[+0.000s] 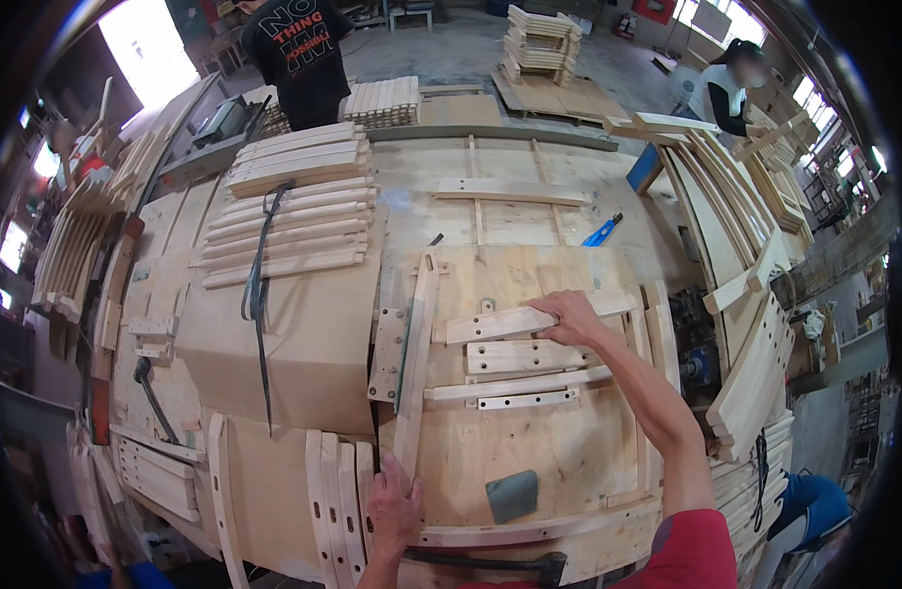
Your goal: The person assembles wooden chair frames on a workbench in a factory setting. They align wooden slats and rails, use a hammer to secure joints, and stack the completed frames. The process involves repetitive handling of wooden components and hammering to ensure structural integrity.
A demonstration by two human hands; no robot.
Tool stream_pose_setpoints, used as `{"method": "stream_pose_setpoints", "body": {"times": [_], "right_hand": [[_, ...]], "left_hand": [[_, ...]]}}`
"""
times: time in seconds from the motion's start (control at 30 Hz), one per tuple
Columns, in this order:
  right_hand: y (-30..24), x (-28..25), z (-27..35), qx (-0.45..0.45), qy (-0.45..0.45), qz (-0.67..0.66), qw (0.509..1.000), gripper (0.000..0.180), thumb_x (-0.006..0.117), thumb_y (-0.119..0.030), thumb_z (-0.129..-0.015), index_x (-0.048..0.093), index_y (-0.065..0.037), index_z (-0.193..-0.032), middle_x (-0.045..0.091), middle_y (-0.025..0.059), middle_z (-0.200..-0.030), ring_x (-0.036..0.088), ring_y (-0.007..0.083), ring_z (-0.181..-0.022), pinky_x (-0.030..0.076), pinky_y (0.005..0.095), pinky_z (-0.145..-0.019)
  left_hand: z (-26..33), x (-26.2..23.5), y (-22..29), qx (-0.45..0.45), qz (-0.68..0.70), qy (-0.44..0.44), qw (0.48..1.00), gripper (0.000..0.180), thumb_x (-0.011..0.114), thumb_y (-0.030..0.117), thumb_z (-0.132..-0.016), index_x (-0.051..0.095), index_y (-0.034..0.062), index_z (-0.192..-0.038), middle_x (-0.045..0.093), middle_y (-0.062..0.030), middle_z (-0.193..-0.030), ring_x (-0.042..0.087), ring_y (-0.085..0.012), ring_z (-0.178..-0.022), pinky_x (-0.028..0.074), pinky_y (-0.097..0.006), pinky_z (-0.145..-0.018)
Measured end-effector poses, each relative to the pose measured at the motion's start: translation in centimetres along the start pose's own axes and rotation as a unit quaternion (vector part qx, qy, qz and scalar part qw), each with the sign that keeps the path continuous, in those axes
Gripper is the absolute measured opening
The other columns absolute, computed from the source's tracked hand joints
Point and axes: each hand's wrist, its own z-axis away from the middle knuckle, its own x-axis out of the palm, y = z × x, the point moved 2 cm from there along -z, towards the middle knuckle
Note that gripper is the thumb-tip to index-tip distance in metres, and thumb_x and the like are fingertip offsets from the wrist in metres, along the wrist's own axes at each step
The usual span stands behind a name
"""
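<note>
Head view, looking down on a plywood jig board [559, 452] laid on the counter [304, 334], w/ wooden slats set into it. Right hand [569, 316] lies palm-down on the upper cross slat [500, 321], fingers curled over its far edge, a loose press more than a full grip. Left hand [394, 510] sits flat and spread at the near end of the long curved upright slat [415, 368], fingertips on the wood, nothing closed around it. So both hands are mostly open, pinning pieces rather than carrying them.

Handling, as I'd judge it: these slats look like light, pale, sanded softwood, stiff along the length but thin enough to flex or snap if levered mid-span. Dry, not slippery. Edges look square, so splinters are poss. Best hold is near the ends or across the flat face, as now; the curved slat wants support at both ends.

Two more cross slats [525, 371] lie just below the right hand, one w/ slotted holes. A grey pad [512, 495] rests on the jig board nr the front. Stacked slats [294, 201] w/ a black strap [259, 285] lie to the left, well apart. A blue tool [602, 232] lies farther back. Another person in a black shirt [304, 54] stands beyond the counter.
</note>
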Motion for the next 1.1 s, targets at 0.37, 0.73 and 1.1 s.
{"method": "stream_pose_setpoints", "body": {"times": [0.37, 0.73, 1.1], "right_hand": [[-0.5, 1.0, -1.5, -0.018, -0.061, -0.040, 0.997, 0.068, 0.075, -0.041, -0.075, 0.063, -0.025, -0.140, 0.069, 0.0128, -0.104, 0.063, 0.0357, -0.102, 0.043, 0.0507, -0.088], [0.6, 1.9, -1.3, -0.018, -0.066, -0.020, 0.997, 0.070, 0.078, -0.052, -0.079, 0.063, -0.025, -0.141, 0.070, 0.0165, -0.103, 0.065, 0.0406, -0.104, 0.045, 0.0555, -0.087], [-2.0, 3.6, 11.9, 0.189, 0.392, -0.051, 0.899, 0.063, 0.083, -0.028, -0.077, 0.058, 0.000, -0.127, 0.058, 0.0217, -0.136, 0.052, 0.0393, -0.128, 0.038, 0.0521, -0.107]], "left_hand": [[0.1, 0.1, -0.9, -0.005, -0.002, 0.013, 1.000, 0.076, 0.078, 0.024, -0.084, 0.044, 0.0022, -0.149, 0.059, -0.0214, -0.097, 0.062, -0.0401, -0.083, 0.052, -0.050, -0.070], [-16.7, 0.6, 16.5, 0.339, 0.107, 0.140, 0.924, 0.049, 0.067, 0.017, -0.093, 0.055, -0.0063, -0.134, 0.060, -0.0257, -0.128, 0.057, -0.0405, -0.119, 0.045, -0.051, -0.103], [-27.3, 8.9, 21.3, 0.360, -0.026, -0.045, 0.932, 0.043, 0.044, 0.038, -0.107, 0.065, 0.0063, -0.128, 0.070, -0.0199, -0.097, 0.065, -0.0394, -0.097, 0.045, -0.051, -0.086]]}}
